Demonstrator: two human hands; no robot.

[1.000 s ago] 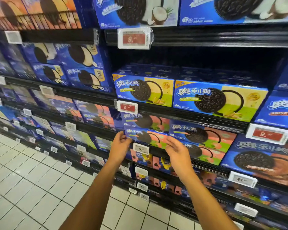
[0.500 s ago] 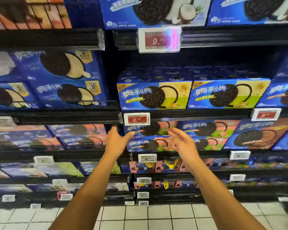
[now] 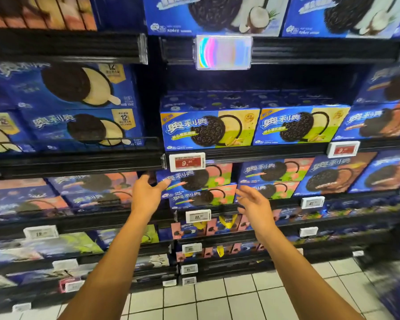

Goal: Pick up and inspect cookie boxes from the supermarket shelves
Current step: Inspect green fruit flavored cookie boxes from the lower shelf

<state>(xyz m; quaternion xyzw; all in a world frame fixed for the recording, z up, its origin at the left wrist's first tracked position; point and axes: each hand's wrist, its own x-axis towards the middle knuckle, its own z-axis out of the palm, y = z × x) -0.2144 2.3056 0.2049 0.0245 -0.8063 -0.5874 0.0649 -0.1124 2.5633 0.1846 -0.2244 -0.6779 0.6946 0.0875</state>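
Item: 2 stacked pink-and-green cookie boxes (image 3: 200, 189), on the shelf under the 9.90 price tag (image 3: 187, 161). Your left hand (image 3: 146, 197) and right hand (image 3: 254, 204) flanked them, fingers spread, gripping nothing.

Black shelves (image 3: 275, 153) stacked one above another carry rows of blue cookie boxes (image 3: 208, 129) standing front-out, some stacked two high, with price tags (image 3: 187, 161) clipped along their front edges, above a white tiled floor (image 3: 240, 294).
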